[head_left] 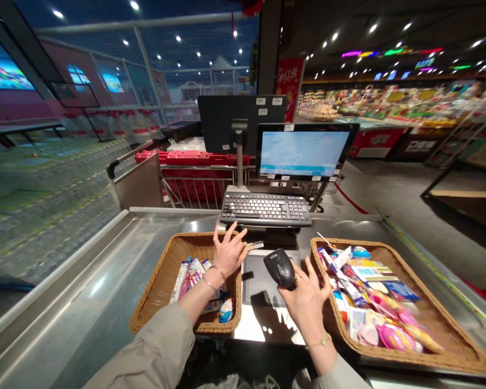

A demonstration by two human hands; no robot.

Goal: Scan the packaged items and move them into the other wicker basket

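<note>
My left hand (229, 253) is above the right side of the left wicker basket (150, 289). Its thumb side pinches a slim item with a white barcode label (255, 246), while the other fingers are spread. My right hand (305, 294) grips a black barcode scanner (281, 267), whose head points toward that label; its handle is mostly hidden. Small packaged goods (192, 275) and a blue-and-white egg-shaped package (225, 311) lie in the left basket. In the right wicker basket (465, 346) are several colourful packets and toys, among them a pink plastic item (395, 337).
A black keyboard (267, 209) sits on a stand behind the hands, below a lit monitor (303, 151) and a second dark screen (222, 121). The metal counter (101, 286) has raised edges. Beyond it stand a shopping cart (198, 186) and stacked bottle packs (56, 205).
</note>
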